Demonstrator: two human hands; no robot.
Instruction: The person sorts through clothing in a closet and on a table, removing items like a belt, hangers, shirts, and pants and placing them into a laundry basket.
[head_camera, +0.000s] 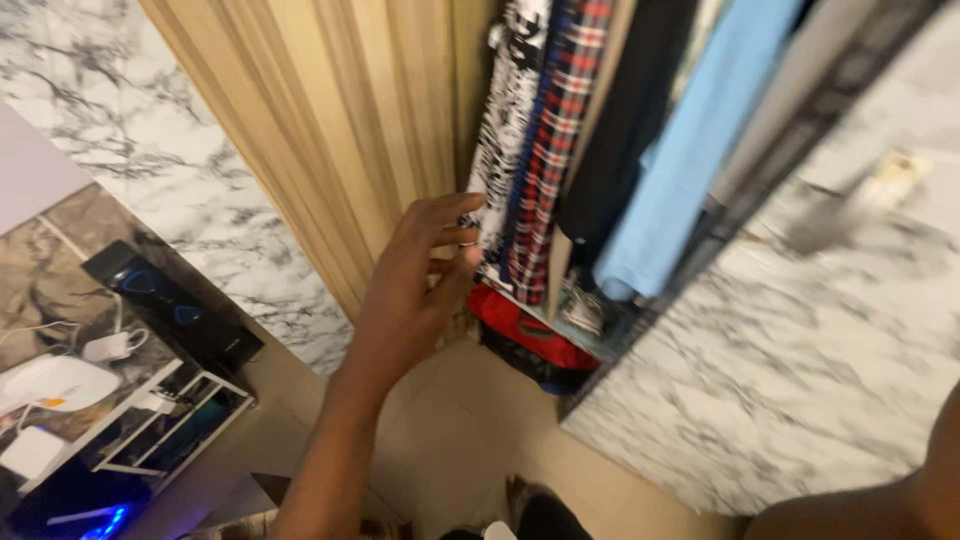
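Observation:
My left hand (415, 285) reaches up from the bottom centre with its fingers spread and nothing in it. Its fingertips are at the edge of a tan wooden wardrobe door (340, 130), right beside a black-and-white patterned garment (505, 120); I cannot tell if they touch it. Beside that garment hang a red-and-blue plaid shirt (555, 140), a black garment (625, 130) and a light blue one (690, 150). Only a bare strip of my right arm (890, 500) shows at the bottom right corner; its hand is out of frame.
A red bag (525, 330) and a shoe (585, 310) lie on the wardrobe floor. At left, a marble-topped table (60, 270) carries a black speaker (170, 305), white devices and cables. Marble-patterned walls (800, 340) flank the wardrobe; beige tiled floor (460, 420) lies below.

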